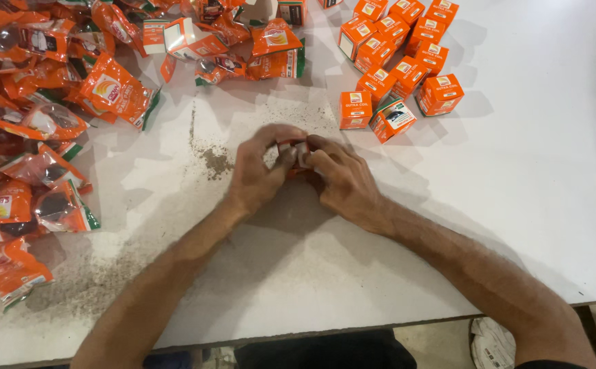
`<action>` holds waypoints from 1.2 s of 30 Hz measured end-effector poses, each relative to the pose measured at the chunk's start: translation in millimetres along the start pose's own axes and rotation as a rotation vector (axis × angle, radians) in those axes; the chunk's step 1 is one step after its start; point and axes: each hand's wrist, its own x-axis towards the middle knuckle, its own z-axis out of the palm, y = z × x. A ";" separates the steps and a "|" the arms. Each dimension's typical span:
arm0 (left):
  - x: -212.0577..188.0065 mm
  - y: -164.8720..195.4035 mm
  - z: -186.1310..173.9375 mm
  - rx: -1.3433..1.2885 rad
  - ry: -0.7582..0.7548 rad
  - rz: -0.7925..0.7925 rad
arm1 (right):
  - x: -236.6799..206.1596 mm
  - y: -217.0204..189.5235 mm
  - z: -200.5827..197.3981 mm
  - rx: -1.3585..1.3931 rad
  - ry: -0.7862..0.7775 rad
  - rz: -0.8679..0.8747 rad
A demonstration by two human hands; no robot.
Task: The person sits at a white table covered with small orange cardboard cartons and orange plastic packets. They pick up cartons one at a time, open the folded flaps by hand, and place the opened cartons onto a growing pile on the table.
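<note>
At the middle of the white table (503, 205), both hands met around 1 small orange carton (294, 152), which was mostly hidden between them. The left hand (260, 171) curled over the carton from the left, its fingers (281, 131) bent and pressed against the top and side. The right hand (342, 179) closed on it from the right, fingertips (317, 145) tight on the carton's edge. Only a sliver of orange and white card showed between the 2 hands, and the carton sat just above the tabletop.

Up and to the right stood a cluster of closed orange cartons (397, 61), well apart from the hands. Along the left side lay a heap of orange plastic pouches (31, 116), some showing dark contents through clear windows. A patch of dark dust (216, 160) lay on the table just left of the left hand.
</note>
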 end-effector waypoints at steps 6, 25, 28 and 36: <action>-8.9 12.6 -11.5 0.352 -0.157 0.429 | -0.4 3.2 0.1 0.133 -0.037 0.212; -21.3 17.2 -15.3 0.502 -0.212 0.488 | 0.7 -0.7 -1.3 0.164 -0.135 0.163; -22.8 23.0 -14.8 0.496 -0.149 0.489 | 5.5 -1.7 1.3 -0.023 -0.101 -0.040; 9.4 15.1 -39.5 0.592 0.251 0.391 | 20.1 61.0 -35.3 -0.654 0.051 -0.006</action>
